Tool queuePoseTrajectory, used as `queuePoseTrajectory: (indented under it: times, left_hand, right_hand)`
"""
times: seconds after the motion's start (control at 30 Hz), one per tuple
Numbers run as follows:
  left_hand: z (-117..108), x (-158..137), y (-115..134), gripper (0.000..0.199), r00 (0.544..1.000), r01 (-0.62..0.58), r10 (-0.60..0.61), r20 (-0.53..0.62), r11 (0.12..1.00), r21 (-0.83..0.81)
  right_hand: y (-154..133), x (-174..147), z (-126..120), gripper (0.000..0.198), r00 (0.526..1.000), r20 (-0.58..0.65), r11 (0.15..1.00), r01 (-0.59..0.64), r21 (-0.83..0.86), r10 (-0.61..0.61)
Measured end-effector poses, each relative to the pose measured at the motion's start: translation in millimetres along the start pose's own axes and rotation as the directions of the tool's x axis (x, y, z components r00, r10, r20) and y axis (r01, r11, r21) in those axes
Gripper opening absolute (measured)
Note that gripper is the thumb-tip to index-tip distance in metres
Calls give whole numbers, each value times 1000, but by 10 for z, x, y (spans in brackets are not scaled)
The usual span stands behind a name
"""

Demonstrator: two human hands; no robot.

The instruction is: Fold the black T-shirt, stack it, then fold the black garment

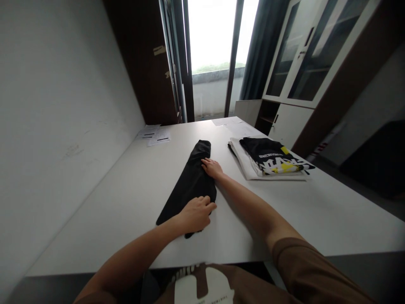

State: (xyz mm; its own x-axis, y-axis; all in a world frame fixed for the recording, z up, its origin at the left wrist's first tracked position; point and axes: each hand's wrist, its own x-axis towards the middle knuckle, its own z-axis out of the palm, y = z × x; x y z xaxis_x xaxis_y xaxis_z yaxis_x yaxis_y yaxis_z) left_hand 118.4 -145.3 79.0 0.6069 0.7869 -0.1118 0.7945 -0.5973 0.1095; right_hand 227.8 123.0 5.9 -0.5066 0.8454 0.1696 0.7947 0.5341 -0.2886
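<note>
A black garment (186, 185), folded into a long narrow shape, lies slantwise on the white table; its exact kind does not show. My left hand (196, 213) is at its near right edge, fingers curled and closed on the cloth, though the fingertips are partly hidden. Farther up the same right edge, my right hand (212, 167) rests with fingers stretched out flat on the fabric. Beyond my right forearm is a stack of folded clothes, with a black printed T-shirt (265, 150) on top and white cloth (242, 160) beneath.
Papers (158, 137) lie at the table's far left, by the wall, and more sheets (232, 125) at the far end. A white cabinet (291, 120) with glass doors stands at the back right. The table's near edge (247, 261) is close to my body.
</note>
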Motion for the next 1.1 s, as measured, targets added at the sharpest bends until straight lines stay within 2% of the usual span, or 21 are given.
queuePoseTrajectory:
  times: [0.07,0.17,0.3,0.37,0.47,0.57,0.63,0.7,0.8,0.87,0.97,1.03,1.1]
  left_hand:
    - [32,31,-123,45,993,115,-114,-44,993,18]
    - [91,48,-395,56,950,294,-285,-127,954,61]
    - [113,17,-832,55,851,492,-477,-221,870,15]
    - [81,-13,-1052,49,793,549,-565,-227,825,-138]
    - [9,-102,-1391,39,651,648,-714,-256,699,-302]
    - [-19,-266,-1754,33,530,698,-745,-405,655,-291]
    - [12,-396,-1981,34,463,769,-792,-397,582,-265]
    - [71,-507,-2161,38,416,812,-851,-321,506,-291]
    - [153,-581,-2307,33,409,781,-898,-164,437,-445]
    - [174,-571,-2337,25,420,753,-901,-106,412,-513]
    - [167,-523,-2343,15,458,687,-887,-59,396,-609]
    - [160,-499,-2343,18,488,616,-872,-29,368,-697]
    - [162,-488,-2342,22,509,523,-861,-1,311,-794]
  right_hand:
    - [35,1,-44,50,998,-51,999,-37,23,39]
    - [55,-15,-107,44,990,-115,996,-70,59,76]
    - [41,-30,-125,43,993,-87,995,-75,72,82]
    - [38,-26,-105,39,999,-45,997,-28,66,31]
    - [45,-12,-66,41,998,-23,997,55,44,-54]
    - [52,-7,-47,42,997,-25,997,70,34,-69]
    - [42,-14,-50,41,996,-37,996,85,32,-84]
    - [10,-29,-60,39,990,-51,990,133,37,-131]
    - [-85,-63,-89,37,962,-40,960,273,71,-270]
    - [-178,-99,-118,36,925,-21,919,379,113,-379]
    - [-359,-185,-167,39,854,-4,838,512,187,-520]
    - [-502,-264,-180,45,809,2,790,573,219,-587]
    - [-647,-349,-159,53,745,14,723,643,251,-667]
